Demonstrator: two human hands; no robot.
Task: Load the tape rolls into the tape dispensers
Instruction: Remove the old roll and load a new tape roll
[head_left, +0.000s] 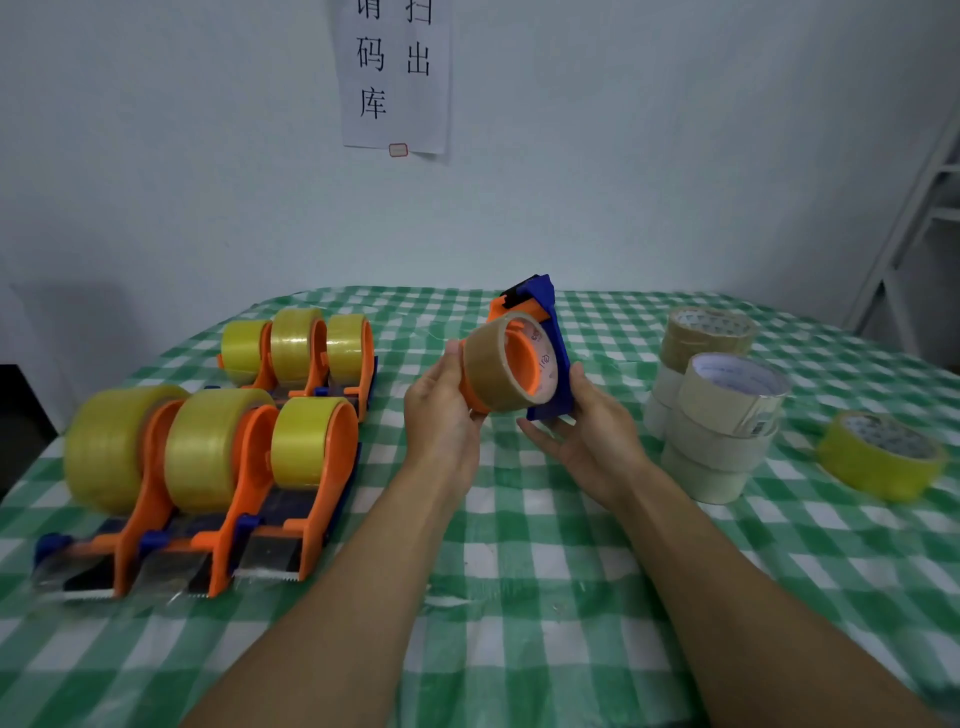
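Table (519, 571): green check cloth.
Loaded dispensers (249, 467): six, in two rows of three, at left.
Loose rolls (727, 395): seven, at right.
Left hand (441, 410): raised, gripping brown roll (493, 364).
Right hand (592, 436): holds blue dispenser (550, 332) from below.
Brown roll: on the dispenser's orange hub, between the hands.

A green-checked tablecloth (519, 597) lies spread out — a printed paper sign (395, 78) hangs on the pale wall (156, 156).
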